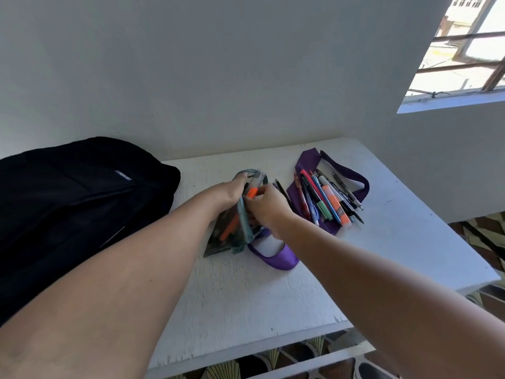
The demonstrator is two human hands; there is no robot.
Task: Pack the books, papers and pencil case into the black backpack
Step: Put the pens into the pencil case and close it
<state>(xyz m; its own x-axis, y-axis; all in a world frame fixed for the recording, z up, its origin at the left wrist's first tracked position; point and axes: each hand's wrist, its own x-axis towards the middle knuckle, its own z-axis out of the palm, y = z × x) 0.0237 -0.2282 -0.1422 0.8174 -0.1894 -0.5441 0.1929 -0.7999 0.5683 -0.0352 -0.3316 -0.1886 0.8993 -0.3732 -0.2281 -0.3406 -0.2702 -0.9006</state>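
Reaching over the white surface, both bare forearms meet at the see-through pencil case, which lies near the middle, just right of the black backpack. The left hand grips the case's upper edge with curled fingers, while the right hand pinches an orange marker at its mouth. Farther right, a heap of pens and highlighters rests on a purple cloth bag, with a window beyond

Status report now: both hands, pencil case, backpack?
Left hand holds pencil case open. Right hand pinches orange marker. Black backpack waiting. Loose pens remain.
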